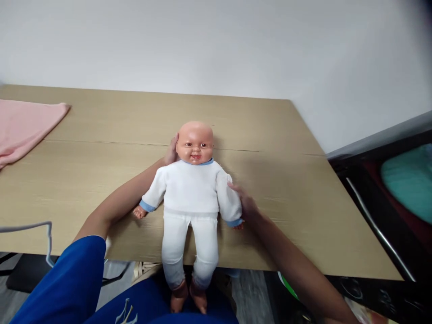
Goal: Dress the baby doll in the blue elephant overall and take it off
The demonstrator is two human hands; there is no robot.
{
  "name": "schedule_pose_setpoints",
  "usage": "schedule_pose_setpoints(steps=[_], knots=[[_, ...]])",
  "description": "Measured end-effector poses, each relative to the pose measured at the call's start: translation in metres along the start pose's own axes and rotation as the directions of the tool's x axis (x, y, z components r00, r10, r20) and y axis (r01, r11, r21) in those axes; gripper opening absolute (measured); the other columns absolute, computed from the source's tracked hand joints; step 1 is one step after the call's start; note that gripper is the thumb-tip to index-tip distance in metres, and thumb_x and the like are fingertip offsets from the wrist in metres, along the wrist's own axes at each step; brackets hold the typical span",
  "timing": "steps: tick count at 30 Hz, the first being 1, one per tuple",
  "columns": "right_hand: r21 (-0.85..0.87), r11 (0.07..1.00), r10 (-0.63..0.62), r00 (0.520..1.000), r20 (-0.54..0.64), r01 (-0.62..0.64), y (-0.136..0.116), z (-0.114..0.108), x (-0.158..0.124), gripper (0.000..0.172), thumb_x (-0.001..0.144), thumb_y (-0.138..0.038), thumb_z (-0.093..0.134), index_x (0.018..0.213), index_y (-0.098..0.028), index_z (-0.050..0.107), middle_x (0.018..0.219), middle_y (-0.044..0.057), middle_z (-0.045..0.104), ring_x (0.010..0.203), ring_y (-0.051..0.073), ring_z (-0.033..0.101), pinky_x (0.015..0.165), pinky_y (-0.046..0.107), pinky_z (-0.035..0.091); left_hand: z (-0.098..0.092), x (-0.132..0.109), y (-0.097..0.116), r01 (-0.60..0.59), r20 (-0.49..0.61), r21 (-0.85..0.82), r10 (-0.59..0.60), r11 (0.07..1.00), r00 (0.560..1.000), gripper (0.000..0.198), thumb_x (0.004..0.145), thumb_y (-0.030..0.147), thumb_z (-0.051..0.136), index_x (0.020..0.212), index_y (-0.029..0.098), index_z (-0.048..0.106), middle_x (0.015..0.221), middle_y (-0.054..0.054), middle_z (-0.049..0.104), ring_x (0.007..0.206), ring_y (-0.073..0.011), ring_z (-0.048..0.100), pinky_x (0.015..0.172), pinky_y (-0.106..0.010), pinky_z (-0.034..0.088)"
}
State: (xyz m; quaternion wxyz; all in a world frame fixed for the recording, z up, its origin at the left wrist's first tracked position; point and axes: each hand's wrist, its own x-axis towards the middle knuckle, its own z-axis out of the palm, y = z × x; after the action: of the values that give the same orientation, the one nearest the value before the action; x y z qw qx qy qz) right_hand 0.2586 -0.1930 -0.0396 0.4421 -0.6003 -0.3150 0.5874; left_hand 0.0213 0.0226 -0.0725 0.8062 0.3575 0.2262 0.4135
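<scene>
While the doll (191,189) is lying face up on the wooden table (286,148), with its legs hanging over the near edge, I am cupping my left hand (172,152) against the side of its bald head. My fingers there are hiding behind the head, so I cannot tell how far they are curling. My right hand (245,202) is resting against the doll's white sleeve, fingers loosely stretched out and pinching nothing. A pink cloth (23,126) is lying at the table's far left, well apart from the doll.
</scene>
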Motion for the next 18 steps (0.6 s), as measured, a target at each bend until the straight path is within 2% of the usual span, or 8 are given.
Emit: schedule_pose_setpoints(steps=[3,6,10,14,16,18], knots=[[0.085,0.987,0.134,0.991,0.018,-0.135,0.005,-0.005,0.004,0.055,0.078,-0.068,0.090,0.108,-0.023,0.085,0.114,0.015,0.093,0.113,0.045,0.089,0.102,0.057,0.075,-0.002,0.018,0.007,-0.008,-0.061,-0.018,0.007,1.000,0.998,0.080,0.106,0.086,0.054,0.148,0.025,0.082,0.142,-0.011,0.089,0.177,-0.0430,0.051,0.152,-0.059,0.038],[0.093,0.986,0.136,0.989,0.053,-0.140,0.010,-0.009,0.007,0.060,0.077,-0.067,0.092,0.118,-0.024,0.085,0.123,0.014,0.093,0.131,0.048,0.084,0.115,0.061,0.069,-0.003,0.038,0.014,-0.050,-0.110,-0.028,0.047,0.998,0.993,0.072,0.113,0.078,0.047,0.147,0.025,0.082,0.144,-0.010,0.089,0.177,-0.0393,0.052,0.153,-0.056,0.036],[-0.034,0.998,-0.043,0.994,0.099,0.047,0.013,-0.011,0.010,0.071,0.087,-0.070,0.085,0.143,-0.027,0.078,0.147,0.012,0.087,0.152,0.046,0.073,0.130,0.065,0.059,-0.002,0.057,0.023,-0.096,-0.140,-0.037,0.090,0.995,0.986,0.064,0.119,0.068,0.045,0.150,0.024,0.080,0.148,-0.008,0.087,0.177,-0.0372,0.051,0.151,-0.058,0.039],[-0.257,0.927,-0.264,0.962,0.070,0.273,0.018,-0.013,0.012,0.092,0.094,-0.071,0.084,0.170,-0.026,0.059,0.177,0.016,0.067,0.162,0.044,0.064,0.138,0.063,0.050,0.001,0.064,0.035,-0.114,-0.174,-0.040,0.105,0.993,0.979,0.060,0.119,0.064,0.049,0.156,0.026,0.077,0.152,-0.006,0.086,0.176,-0.0369,0.051,0.149,-0.058,0.041],[-0.409,0.850,-0.349,0.936,0.036,0.332,0.023,-0.015,0.013,0.094,0.097,-0.072,0.082,0.172,-0.025,0.054,0.174,0.020,0.067,0.156,0.044,0.067,0.133,0.064,0.054,0.000,0.066,0.042,-0.079,-0.169,-0.048,0.070,0.996,0.983,0.058,0.119,0.064,0.051,0.158,0.028,0.076,0.153,-0.004,0.085,0.176,-0.0367,0.052,0.148,-0.058,0.041],[-0.550,0.763,-0.396,0.918,0.017,0.339,0.029,-0.019,0.014,0.089,0.100,-0.074,0.078,0.170,-0.024,0.054,0.162,0.021,0.074,0.143,0.044,0.073,0.124,0.065,0.059,-0.003,0.067,0.048,-0.030,-0.141,-0.061,0.022,0.998,0.990,0.057,0.120,0.064,0.052,0.156,0.028,0.076,0.153,-0.004,0.086,0.175,-0.0366,0.052,0.150,-0.058,0.039]])
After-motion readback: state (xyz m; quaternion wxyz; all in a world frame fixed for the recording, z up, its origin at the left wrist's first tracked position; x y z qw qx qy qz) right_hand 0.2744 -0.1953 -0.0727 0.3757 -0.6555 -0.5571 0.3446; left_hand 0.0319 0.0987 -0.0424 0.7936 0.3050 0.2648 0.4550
